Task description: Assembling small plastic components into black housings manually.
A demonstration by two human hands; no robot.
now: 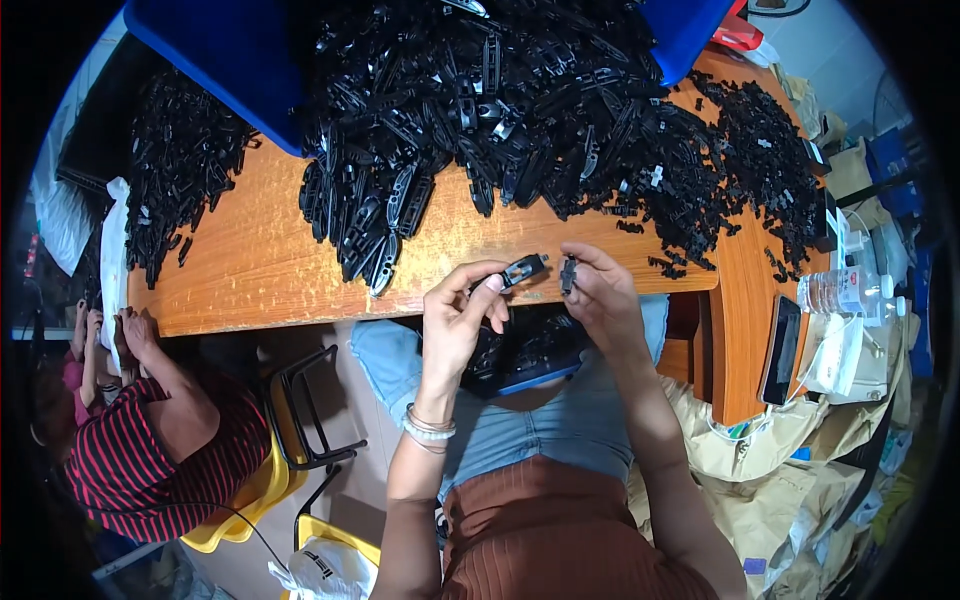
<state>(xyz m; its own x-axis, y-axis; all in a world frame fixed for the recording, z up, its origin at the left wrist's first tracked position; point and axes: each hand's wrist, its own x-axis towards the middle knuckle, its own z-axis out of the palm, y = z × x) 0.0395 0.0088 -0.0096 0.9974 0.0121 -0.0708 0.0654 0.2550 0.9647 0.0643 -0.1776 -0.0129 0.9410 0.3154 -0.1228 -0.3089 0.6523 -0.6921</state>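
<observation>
Between the thumb and fingers of my left hand (457, 310) is a long black plastic part (522, 270), its tip pointing right and slightly up. My right hand (605, 295) pinches a small black plastic piece (568, 274), held upright a short gap from that tip. Both hands are over the near edge of the wooden table (420, 262). A big heap of long black parts (390, 200) lies just beyond them. In my lap rests a container (530, 378) with a blue rim and more black parts in it, partly hidden by my hands.
Small black pieces (770, 150) are piled at the right, near a phone (781, 348) and plastic bottles (845, 290). Blue bins (225, 60) stand at the back. A person in a striped shirt (165, 460) sits at the left, by a yellow chair (262, 485). Brown paper (740, 480) lies at lower right.
</observation>
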